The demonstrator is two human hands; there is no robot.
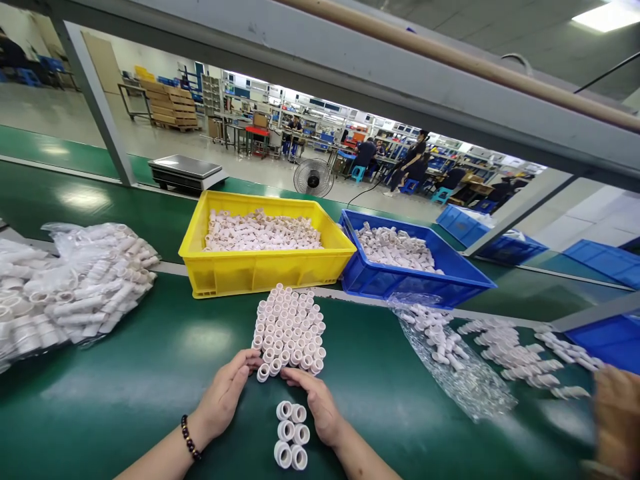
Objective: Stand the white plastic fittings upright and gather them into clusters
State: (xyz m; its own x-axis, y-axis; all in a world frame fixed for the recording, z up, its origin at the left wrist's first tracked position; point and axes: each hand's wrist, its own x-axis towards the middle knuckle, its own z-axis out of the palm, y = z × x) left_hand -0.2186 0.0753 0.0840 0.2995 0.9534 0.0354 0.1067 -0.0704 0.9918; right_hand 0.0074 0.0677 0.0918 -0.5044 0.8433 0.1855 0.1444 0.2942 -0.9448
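My left hand (231,385), a beaded bracelet on its wrist, lies against the lower left edge of a block of upright white pipe fittings (290,327). My right hand (316,400) rests at the block's front edge, fingers stretched toward the left. Both hands have extended fingers, cupped around the front of the block, and neither grasps a fitting. Nearer to me, several larger white fittings (292,433) stand in two columns on the green table (200,413), just left of my right hand.
Behind the block are a yellow bin (270,270) and a blue bin (415,283) of fittings. A bulging plastic bag (85,280) lies left. Loose fittings (520,353) and a flat bag (470,387) lie right, near another person's blurred hand (617,413).
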